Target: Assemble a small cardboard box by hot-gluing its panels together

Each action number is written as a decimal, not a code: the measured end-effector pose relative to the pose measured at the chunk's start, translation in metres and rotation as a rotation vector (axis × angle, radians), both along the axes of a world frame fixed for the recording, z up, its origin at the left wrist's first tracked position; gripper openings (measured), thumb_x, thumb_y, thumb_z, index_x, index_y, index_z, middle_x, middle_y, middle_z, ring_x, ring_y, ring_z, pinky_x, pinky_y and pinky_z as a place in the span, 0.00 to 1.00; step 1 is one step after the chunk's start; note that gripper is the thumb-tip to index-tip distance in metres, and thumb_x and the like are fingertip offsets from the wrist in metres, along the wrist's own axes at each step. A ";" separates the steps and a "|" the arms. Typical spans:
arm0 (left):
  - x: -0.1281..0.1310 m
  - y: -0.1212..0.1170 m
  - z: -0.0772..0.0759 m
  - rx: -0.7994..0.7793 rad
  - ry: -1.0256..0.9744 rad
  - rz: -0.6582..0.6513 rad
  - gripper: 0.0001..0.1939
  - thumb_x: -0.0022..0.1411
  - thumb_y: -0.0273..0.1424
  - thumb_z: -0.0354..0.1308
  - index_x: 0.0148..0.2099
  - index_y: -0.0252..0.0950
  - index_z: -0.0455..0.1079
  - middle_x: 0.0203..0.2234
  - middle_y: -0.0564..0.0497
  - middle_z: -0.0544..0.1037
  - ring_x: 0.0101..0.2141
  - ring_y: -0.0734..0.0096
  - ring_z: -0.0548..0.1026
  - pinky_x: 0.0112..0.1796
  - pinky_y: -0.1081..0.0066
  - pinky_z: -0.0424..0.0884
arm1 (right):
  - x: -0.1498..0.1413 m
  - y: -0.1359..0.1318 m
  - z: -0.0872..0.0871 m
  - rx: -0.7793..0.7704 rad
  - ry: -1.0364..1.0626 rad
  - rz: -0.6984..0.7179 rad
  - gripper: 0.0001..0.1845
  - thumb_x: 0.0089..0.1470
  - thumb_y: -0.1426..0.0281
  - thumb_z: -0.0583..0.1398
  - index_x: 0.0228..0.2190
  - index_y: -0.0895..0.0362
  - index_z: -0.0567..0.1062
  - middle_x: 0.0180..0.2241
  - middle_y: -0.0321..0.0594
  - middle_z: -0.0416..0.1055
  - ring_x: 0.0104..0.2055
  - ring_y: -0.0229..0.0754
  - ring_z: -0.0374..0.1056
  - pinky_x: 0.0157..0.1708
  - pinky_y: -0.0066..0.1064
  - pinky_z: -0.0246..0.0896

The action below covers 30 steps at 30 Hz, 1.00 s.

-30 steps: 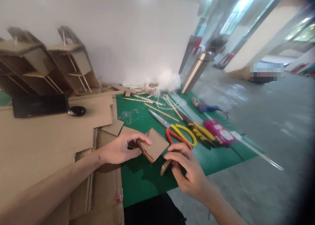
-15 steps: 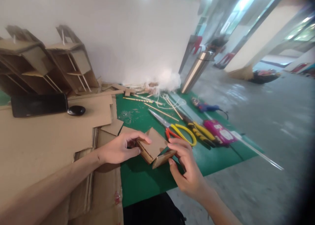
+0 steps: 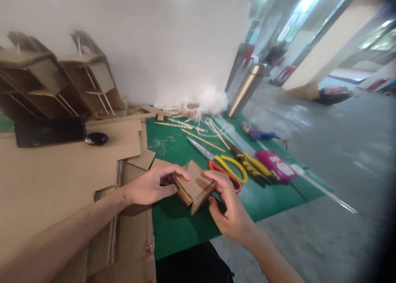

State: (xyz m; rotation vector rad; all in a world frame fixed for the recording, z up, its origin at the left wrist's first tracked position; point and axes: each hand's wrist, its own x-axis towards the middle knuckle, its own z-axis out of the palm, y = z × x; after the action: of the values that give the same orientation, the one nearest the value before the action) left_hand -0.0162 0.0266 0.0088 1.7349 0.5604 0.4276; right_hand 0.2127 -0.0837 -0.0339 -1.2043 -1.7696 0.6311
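Between my hands sits a small square cardboard box (image 3: 192,176), flat side up, over the green tabletop. My left hand (image 3: 156,185) grips its left corner, fingers on top and thumb at the side. A cardboard strip (image 3: 201,199) stands along the box's front right edge, flush or nearly so. My right hand (image 3: 227,206) is closed on that strip, index finger over the top edge and thumb on the outer face. Just behind the box lie scissors (image 3: 216,161) with red and yellow handles, their blades pointing away to the left.
Pliers (image 3: 252,165) and a magenta box (image 3: 275,165) lie to the right, with a glue gun (image 3: 260,133) behind. A steel flask (image 3: 249,89) stands at the back. Cardboard sheets (image 3: 68,180), a phone (image 3: 50,132), a black mouse (image 3: 96,139) and cardboard structures (image 3: 89,76) fill the left.
My right hand has brought the cardboard strip leftward and up against the box's front right edge, turning it upright. My left hand and the box have stayed nearly still.
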 end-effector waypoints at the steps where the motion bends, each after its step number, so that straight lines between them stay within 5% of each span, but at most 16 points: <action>1: 0.000 0.000 0.000 -0.007 -0.004 0.001 0.16 0.59 0.23 0.57 0.49 0.39 0.73 0.45 0.49 0.75 0.41 0.68 0.73 0.40 0.70 0.68 | -0.001 0.001 0.000 -0.006 0.006 0.006 0.34 0.59 0.83 0.50 0.63 0.46 0.54 0.59 0.48 0.57 0.62 0.47 0.62 0.58 0.43 0.66; 11: 0.002 0.001 0.000 -0.135 -0.092 0.019 0.14 0.58 0.24 0.61 0.47 0.37 0.72 0.38 0.51 0.74 0.35 0.71 0.71 0.36 0.73 0.66 | -0.003 0.006 -0.002 0.009 0.019 -0.024 0.37 0.59 0.83 0.51 0.65 0.46 0.51 0.65 0.49 0.52 0.68 0.50 0.54 0.64 0.49 0.59; 30: -0.001 0.003 -0.003 -0.073 -0.032 0.007 0.15 0.60 0.24 0.59 0.50 0.38 0.72 0.41 0.49 0.74 0.36 0.70 0.72 0.35 0.73 0.68 | -0.003 0.005 -0.004 -0.042 0.061 -0.058 0.33 0.60 0.81 0.52 0.63 0.47 0.56 0.63 0.48 0.55 0.64 0.47 0.60 0.59 0.41 0.66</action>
State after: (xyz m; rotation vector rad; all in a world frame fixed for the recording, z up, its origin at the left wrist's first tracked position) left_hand -0.0167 0.0293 0.0057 1.6534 0.5530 0.4345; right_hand 0.2097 -0.0784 -0.0377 -1.2473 -1.6729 0.6667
